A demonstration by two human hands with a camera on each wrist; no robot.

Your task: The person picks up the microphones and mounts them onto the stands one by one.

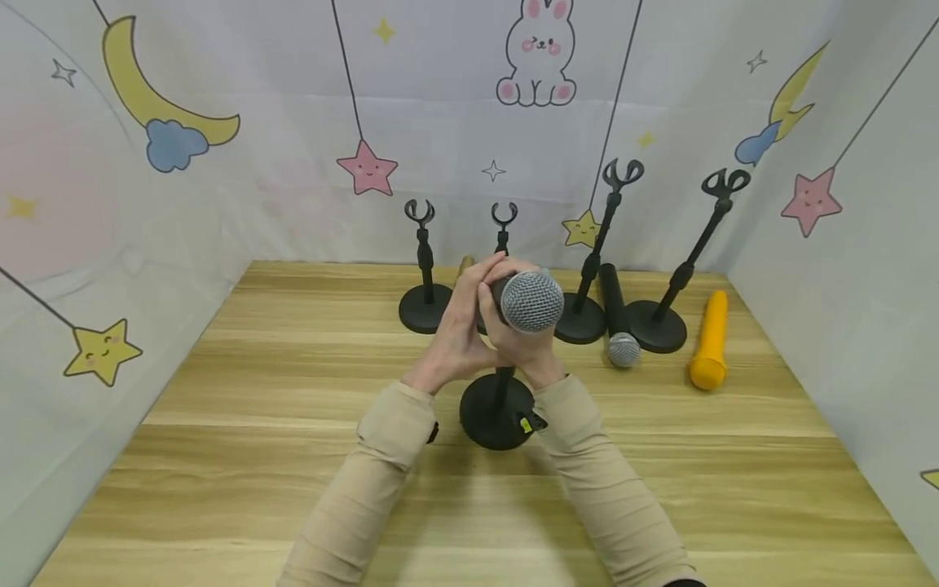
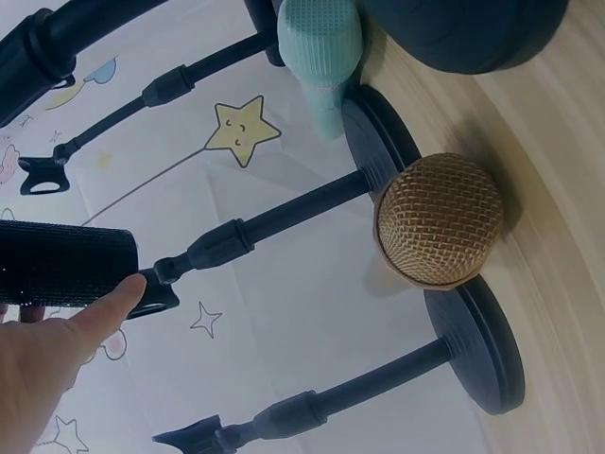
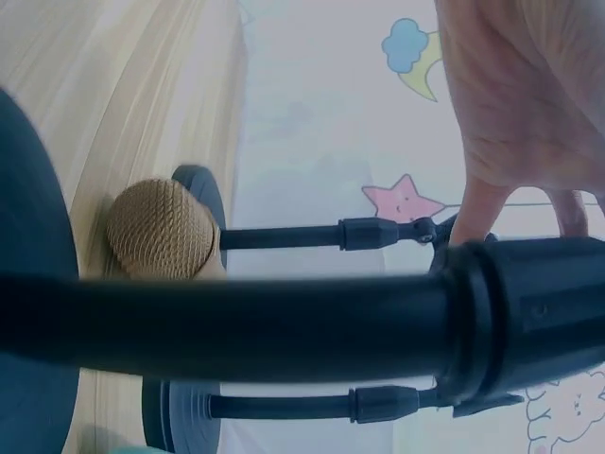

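Observation:
A black microphone point(image 1: 532, 302) with a silver mesh head points toward me above the near stand point(image 1: 496, 412). My right hand point(image 1: 522, 342) grips it just behind the mesh. On its other side my left hand point(image 1: 464, 326) holds the handle, fingers reaching forward to meet the right hand's. In the left wrist view, a finger of the left hand point(image 2: 57, 364) touches the end of the black handle point(image 2: 66, 265). The right wrist view shows the near stand's pole point(image 3: 227, 326) crossing before the left hand point(image 3: 539, 104). The hands hide the stand's top and clip.
Stands with empty clips stand behind: one at left point(image 1: 425, 308), one behind the hands point(image 1: 503, 216), two at right point(image 1: 579, 318) point(image 1: 658, 328). Also lying there are a black microphone point(image 1: 619, 322), a yellow one point(image 1: 708, 342), a gold one point(image 2: 440, 222) and a teal one point(image 2: 321, 47).

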